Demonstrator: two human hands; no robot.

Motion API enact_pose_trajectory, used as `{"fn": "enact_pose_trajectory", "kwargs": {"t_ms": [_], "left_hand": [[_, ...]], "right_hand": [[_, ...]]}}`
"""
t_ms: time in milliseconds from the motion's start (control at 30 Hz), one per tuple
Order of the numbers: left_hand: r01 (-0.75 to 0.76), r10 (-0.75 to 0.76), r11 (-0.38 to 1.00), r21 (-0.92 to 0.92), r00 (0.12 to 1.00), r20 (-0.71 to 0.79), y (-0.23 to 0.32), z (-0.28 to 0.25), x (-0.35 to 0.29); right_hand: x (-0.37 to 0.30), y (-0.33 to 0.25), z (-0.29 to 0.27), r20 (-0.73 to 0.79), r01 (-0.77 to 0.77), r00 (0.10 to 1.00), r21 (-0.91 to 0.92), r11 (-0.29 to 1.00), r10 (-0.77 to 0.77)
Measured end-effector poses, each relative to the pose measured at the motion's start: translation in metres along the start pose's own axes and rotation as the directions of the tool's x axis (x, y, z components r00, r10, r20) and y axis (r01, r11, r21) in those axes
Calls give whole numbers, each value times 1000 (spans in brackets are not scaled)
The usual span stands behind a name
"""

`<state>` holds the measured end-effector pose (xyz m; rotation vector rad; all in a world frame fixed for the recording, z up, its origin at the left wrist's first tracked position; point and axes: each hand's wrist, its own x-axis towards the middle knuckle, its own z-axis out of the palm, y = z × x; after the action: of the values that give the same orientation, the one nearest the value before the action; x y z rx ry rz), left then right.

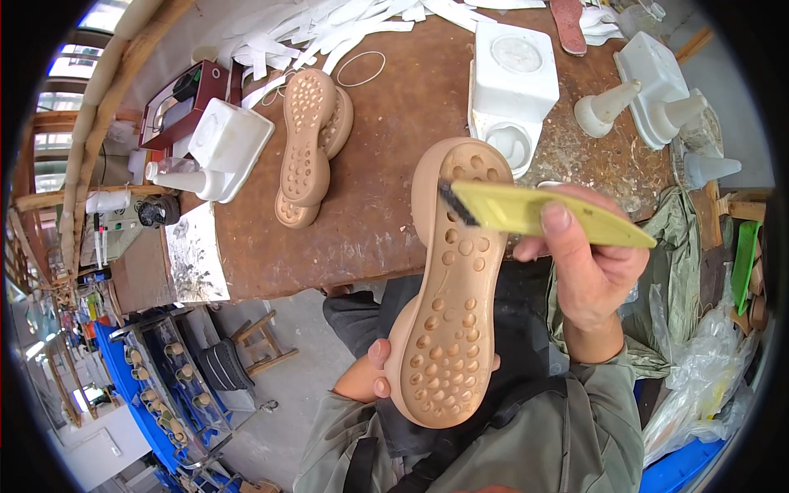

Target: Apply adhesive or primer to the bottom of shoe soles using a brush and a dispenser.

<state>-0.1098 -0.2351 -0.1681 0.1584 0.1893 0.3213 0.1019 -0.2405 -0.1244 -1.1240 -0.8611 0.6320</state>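
if you start at the left, there's a dark red box (197,115) near a white container (230,135), both on a brown, stained table (386,164). next along is a stack of two tan soles (308,148) lying crossed over each other, with loose white strips (362,29) scattered along the far edge. then the left hand (364,378), mostly hidden behind the sole (448,329) it's gripping, fingers curled round the side. that sole is tilted with its dimpled face up, its upper end over the table edge and its lower end above the lap. another white container (509,90) stands just past it. the right hand (592,267) is closed around a yellow brush (534,214), thumb on top, dark bristles over the sole's upper part; can't tell if they're touching. further right, white cones (604,111), then a clear plastic bag (699,378) below.
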Motion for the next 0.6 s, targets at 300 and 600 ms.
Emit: {"fn": "enact_pose_trajectory", "kwargs": {"t_ms": [300, 600], "left_hand": [[-74, 73, 994, 85, 997, 15, -9, 14, -10], [-206, 208, 968, 142, 978, 2, -19, 20, -19]], "right_hand": [[9, -26, -2, 73, -3, 997, 38, 999, 0], [-23, -38, 6, 54, 101, 994, -61, 993, -98]]}}
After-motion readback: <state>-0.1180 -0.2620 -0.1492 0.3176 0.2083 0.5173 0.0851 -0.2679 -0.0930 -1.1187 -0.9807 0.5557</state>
